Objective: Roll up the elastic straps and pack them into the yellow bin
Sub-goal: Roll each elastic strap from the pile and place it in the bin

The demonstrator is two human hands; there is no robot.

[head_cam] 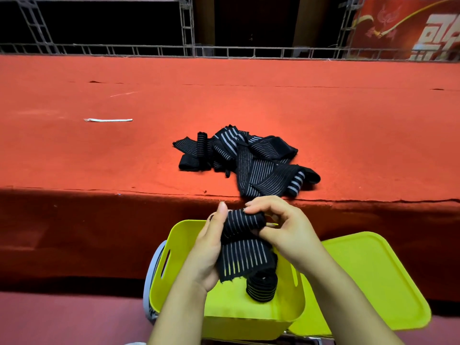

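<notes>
Far left on the red platform point(99, 150) lies a thin white strip point(108, 120), well apart from everything else, with bare carpet all around it. Toward the middle, a pile point(245, 158) of loose black striped straps sits near the platform's front edge, its nearest end just reaching that edge. Below the edge, the left hand point(211, 247) grips a strap point(242, 235) from the left side, thumb up against the partly rolled top. The right hand point(281, 227) pinches the roll's right end with curled fingers. The strap's free tail hangs down into the yellow bin point(174, 245), which stands below the platform's front edge. A finished roll point(261, 287) stands on the bin floor toward its right wall, open floor to its left. The lid point(373, 277) leans just beside the bin's right wall.
</notes>
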